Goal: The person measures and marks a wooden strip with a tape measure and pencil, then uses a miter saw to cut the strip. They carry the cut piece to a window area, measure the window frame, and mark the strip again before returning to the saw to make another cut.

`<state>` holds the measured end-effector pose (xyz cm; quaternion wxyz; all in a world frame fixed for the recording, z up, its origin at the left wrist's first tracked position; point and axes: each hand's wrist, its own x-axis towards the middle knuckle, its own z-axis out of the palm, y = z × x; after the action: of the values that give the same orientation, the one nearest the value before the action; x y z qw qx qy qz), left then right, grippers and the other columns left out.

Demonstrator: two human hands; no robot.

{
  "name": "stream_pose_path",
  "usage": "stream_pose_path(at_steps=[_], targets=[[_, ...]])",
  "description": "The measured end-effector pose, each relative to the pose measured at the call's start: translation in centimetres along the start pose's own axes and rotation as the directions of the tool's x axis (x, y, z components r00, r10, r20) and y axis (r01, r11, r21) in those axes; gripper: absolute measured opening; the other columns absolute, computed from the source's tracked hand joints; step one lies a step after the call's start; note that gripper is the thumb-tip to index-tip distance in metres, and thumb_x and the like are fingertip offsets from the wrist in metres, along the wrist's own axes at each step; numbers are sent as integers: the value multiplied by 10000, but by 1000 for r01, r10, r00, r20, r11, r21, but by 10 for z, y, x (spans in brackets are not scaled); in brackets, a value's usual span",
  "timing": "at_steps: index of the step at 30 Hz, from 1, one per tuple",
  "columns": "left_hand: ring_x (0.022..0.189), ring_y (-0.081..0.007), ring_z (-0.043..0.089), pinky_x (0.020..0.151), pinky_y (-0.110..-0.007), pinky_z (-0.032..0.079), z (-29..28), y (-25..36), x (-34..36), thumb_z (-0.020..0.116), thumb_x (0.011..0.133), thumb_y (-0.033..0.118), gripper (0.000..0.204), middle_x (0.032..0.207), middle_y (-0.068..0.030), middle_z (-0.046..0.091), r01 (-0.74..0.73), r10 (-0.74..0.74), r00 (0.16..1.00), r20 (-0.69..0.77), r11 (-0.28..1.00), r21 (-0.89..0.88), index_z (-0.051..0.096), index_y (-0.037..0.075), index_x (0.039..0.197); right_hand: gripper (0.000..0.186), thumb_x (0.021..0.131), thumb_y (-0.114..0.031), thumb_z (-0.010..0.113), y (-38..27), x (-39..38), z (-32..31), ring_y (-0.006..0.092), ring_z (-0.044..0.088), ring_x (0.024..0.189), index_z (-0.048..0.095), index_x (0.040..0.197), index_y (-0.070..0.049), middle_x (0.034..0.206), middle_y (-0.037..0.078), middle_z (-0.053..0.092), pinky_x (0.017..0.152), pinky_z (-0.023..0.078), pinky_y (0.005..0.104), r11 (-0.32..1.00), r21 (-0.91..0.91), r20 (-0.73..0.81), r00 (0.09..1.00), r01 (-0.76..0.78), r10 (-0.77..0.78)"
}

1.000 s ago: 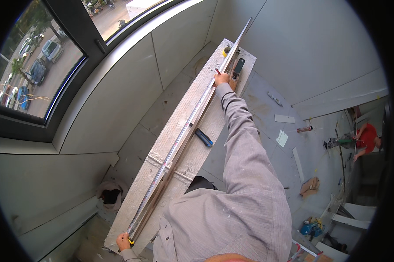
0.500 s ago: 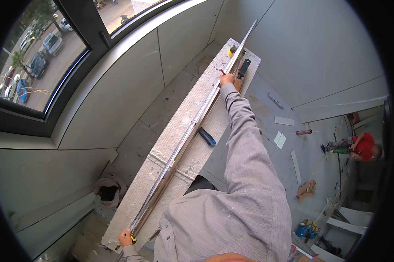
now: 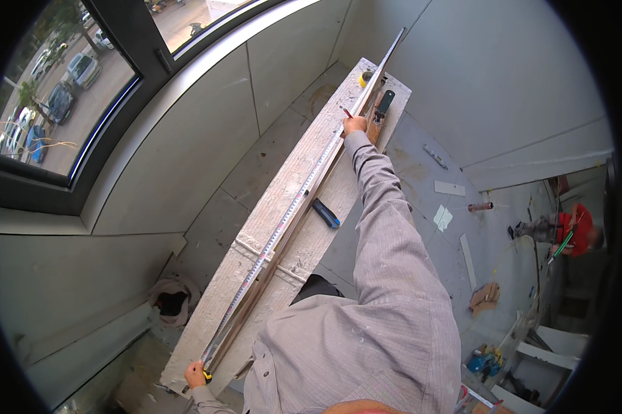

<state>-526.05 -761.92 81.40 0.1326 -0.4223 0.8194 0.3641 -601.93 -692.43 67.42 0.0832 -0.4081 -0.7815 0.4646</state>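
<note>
A long plank bench (image 3: 218,303) runs diagonally below me, with a long thin strip (image 3: 394,50) lying along it and past its far end. Down at the near end, my left hand (image 3: 195,375) is closed around the yellow-and-black case of a tape measure (image 3: 208,376). Its pulled-out blade (image 3: 283,222) stretches along the strip toward the far end. There my right hand (image 3: 354,125) is closed on a red pencil (image 3: 346,112), beside the blade and strip. A blue-black utility knife (image 3: 327,214) lies on the bench between my hands.
A dark-handled scraper (image 3: 385,103) and a yellow tape roll (image 3: 364,79) sit at the bench's far end. Left is a panelled wall under a window (image 3: 69,90). Offcuts (image 3: 449,188) and a tube (image 3: 480,207) lie on the floor. A person in red (image 3: 582,228) holds a green tool.
My right hand has slid slightly left with the pencil. My left hand has shifted slightly with the tape case. The person in red has swung the green tool to a new angle.
</note>
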Motion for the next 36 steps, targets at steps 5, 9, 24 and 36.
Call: stream_pose_path(at_steps=[5,9,24,36], targets=[[786,-234,640,734,-384,509,17,-7,9,720,888,272,294,837,-114,697,-95,93,995,46,994,54,740,-19,851,247,884,-217,757,-27,-21,-22,263,724,719,743,994,4,868,151,750,593,590,402,963,-214,98,985,162,-144],[899,-266,644,817,-386,510,5,-13,18,733,894,314,300,928,-116,686,-125,116,991,60,975,184,739,15,870,287,891,-301,776,-30,-8,-50,213,690,710,723,953,-27,857,114,747,601,550,355,970,-227,283,959,88,-20],[959,-355,638,852,-443,501,58,-27,26,717,902,428,310,967,-144,634,-2,-3,999,43,992,130,779,125,899,264,908,-257,772,-37,21,-47,198,655,639,710,965,-7,831,113,723,541,523,325,994,-109,80,997,31,-22],[983,-360,662,874,-440,518,84,-46,14,789,829,437,312,1006,-142,663,62,-61,997,-39,998,22,811,142,931,246,923,-222,768,-43,19,-40,185,626,583,700,974,8,811,111,704,493,501,301,980,-189,-36,996,69,-77]])
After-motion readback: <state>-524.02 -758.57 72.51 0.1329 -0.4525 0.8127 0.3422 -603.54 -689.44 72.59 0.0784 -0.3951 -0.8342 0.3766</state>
